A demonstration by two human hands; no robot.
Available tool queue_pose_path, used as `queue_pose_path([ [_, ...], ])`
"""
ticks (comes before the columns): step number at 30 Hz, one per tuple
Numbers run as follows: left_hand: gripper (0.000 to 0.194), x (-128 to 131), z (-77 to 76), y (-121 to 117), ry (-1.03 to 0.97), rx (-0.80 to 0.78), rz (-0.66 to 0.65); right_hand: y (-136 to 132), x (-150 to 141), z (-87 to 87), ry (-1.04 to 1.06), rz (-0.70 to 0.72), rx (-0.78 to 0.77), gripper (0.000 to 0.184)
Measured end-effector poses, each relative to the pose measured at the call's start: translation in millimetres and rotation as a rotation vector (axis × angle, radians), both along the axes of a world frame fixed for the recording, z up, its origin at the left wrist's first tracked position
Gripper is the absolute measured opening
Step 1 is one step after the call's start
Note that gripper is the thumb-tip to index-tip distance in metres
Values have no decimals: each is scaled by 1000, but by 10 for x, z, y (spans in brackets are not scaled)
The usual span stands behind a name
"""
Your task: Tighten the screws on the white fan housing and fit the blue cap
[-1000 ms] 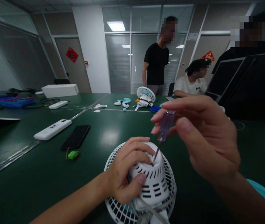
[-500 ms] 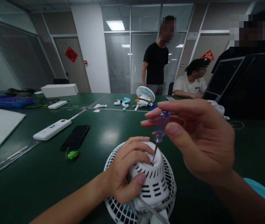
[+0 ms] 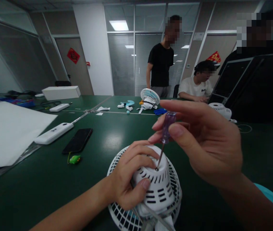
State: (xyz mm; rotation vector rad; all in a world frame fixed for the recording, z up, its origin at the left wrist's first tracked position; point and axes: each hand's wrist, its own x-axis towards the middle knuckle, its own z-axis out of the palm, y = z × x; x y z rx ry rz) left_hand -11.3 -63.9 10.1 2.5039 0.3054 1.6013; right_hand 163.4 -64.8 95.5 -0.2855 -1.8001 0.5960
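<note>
A small white fan (image 3: 159, 189) lies grille-down on the green table, its slotted motor housing facing up. My left hand (image 3: 133, 175) is wrapped round the left side of that housing, fingers over its top. Between the thumb and fingers of my right hand (image 3: 206, 141) is a screwdriver (image 3: 169, 126) with a clear purple handle. It leans slightly right, and its tip sits in a screw hole on top of the housing. A grey cord (image 3: 155, 216) lies bundled against the fan's near side.
Left of the fan are a black phone (image 3: 77, 141) with a green charm (image 3: 74, 159), a white power strip (image 3: 54, 133) and a white sheet (image 3: 11, 131). A blue piece (image 3: 269, 195) lies right. Another fan (image 3: 149, 100) stands farther back; people are across the table.
My right hand's fingers have shifted slightly around the screwdriver handle, while its tip stays in the hole. The white sheet at left has slid to the right. My left hand keeps its place.
</note>
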Motion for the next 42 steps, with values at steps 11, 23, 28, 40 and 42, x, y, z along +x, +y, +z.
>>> queue_pose_path([
  [11, 22, -20, 5, -16, 55, 82, 37, -12, 41, 26, -29, 23, -22, 24],
  [23, 23, -9, 42, -18, 55, 111, 22, -10, 37, 9, -9, -67, 51, 17],
  [28, 25, -11, 49, -44, 54, 28, -17, -5, -10, -22, -12, -8, -58, 28],
  [40, 22, 22, 18, -57, 8, -34, -24, 94, 67, 35, -163, 39, -290, 38],
  [42, 21, 18, 36, -64, 5, -35, -17, 128, 64, 76, -37, -2, -279, 33],
])
